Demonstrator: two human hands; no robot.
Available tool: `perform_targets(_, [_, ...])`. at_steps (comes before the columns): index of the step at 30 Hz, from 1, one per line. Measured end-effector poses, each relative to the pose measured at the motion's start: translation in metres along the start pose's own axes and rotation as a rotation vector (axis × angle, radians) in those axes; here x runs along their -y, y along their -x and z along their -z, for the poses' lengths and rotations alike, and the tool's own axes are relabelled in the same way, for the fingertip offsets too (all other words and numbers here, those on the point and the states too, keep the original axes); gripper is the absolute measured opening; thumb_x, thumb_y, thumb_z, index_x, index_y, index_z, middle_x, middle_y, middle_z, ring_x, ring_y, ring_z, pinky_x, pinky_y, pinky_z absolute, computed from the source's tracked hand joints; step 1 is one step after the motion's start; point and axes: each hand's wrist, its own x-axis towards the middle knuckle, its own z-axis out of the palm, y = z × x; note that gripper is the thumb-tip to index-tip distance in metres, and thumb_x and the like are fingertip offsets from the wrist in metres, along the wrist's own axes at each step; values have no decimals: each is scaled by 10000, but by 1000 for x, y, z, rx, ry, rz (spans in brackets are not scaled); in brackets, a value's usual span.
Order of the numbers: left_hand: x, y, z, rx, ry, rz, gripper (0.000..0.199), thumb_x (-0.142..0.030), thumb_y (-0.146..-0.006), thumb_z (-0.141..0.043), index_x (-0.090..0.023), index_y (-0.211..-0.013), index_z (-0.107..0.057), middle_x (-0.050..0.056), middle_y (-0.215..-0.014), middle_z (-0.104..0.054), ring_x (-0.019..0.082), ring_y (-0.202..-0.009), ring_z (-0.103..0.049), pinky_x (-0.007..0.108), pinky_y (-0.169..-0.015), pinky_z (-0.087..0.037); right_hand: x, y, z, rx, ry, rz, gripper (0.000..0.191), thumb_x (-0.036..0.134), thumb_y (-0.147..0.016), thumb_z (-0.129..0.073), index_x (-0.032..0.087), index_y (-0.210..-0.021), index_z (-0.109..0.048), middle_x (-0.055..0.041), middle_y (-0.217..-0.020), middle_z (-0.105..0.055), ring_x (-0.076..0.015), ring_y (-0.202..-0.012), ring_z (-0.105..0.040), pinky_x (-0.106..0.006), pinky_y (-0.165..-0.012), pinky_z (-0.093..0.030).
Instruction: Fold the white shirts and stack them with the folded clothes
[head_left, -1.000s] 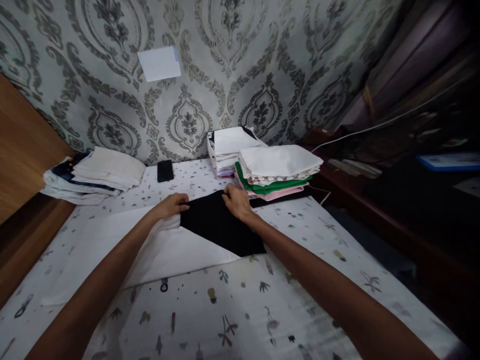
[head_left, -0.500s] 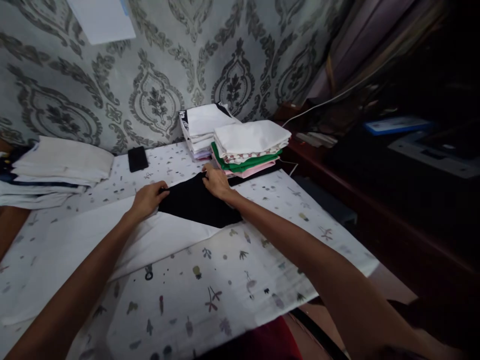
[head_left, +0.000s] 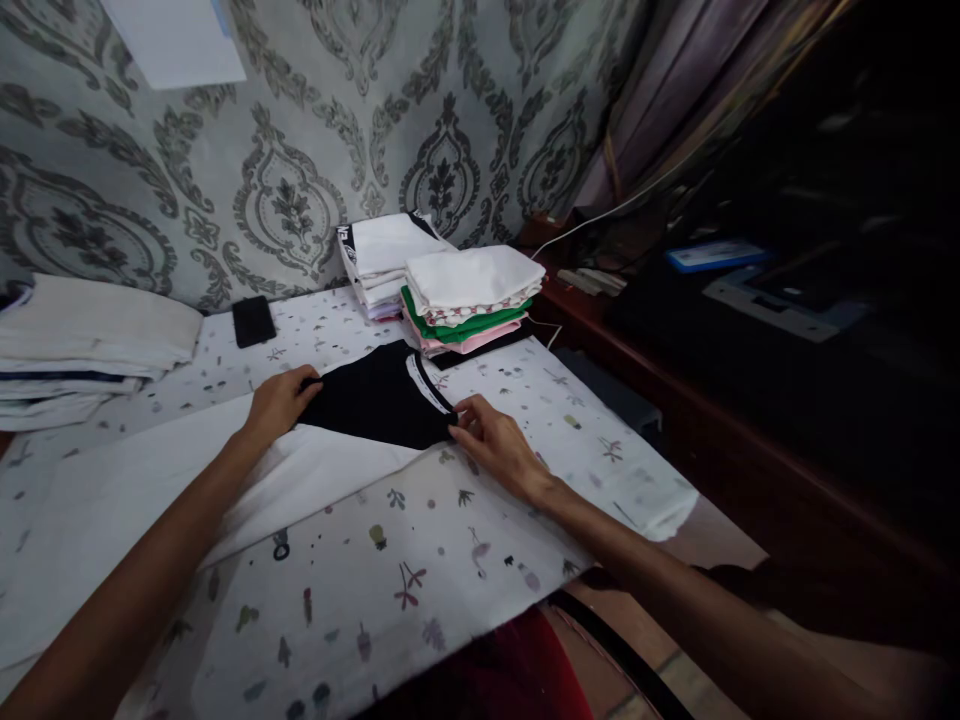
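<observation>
The garment (head_left: 367,400) is laid flat on the printed tablecloth (head_left: 352,575), with its black section placed between the two hands and its white section extended to the left, under the left forearm. The left hand (head_left: 281,400) is positioned at the left, far-side edge of the black section. Its thumb and forefinger are closed together, and a small portion of the black fabric is pinched at the fingertips. The right hand (head_left: 495,445) is positioned at the opposite end, at the near right corner of the black section. Its thumb and fingers are nearly closed, and the corner is held between the tips; the palm is located outside the garment, above the tablecloth. A white strip (head_left: 427,385) is exposed along the right edge, between the far corner and the right fingertips. The middle of the black section is left uncovered by either hand. Beyond the garment, the near right stack (head_left: 472,280) and the rear stack (head_left: 394,245) are set close together. A flat black object (head_left: 253,321) is placed beside the left stack (head_left: 90,325).
</observation>
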Motion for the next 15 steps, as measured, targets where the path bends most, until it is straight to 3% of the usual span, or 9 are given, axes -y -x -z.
perform_targets(8, [-5,3,-4,-16,29,-42,190,-387,-901,-505,-267,-949,-644,9,-810,-680,214,-762,-594,290,-641,-344,-11,8,-1,8,-61,38,229,173,-796,-474,229,-1017,-494,60,-701,-612,-131,-601,-571,-263,-648,-434])
perform_targets(15, [-2,1,-8,-22,-10,-54,153,-362,-914,-532,-266,-968,-638,21,-868,-700,224,-812,-612,293,-657,-355,-5,11,4,37,138,34,238,165,-836,-472,230,-1046,-563,39,-720,-614,-149,-652,-580,-271,-649,-418])
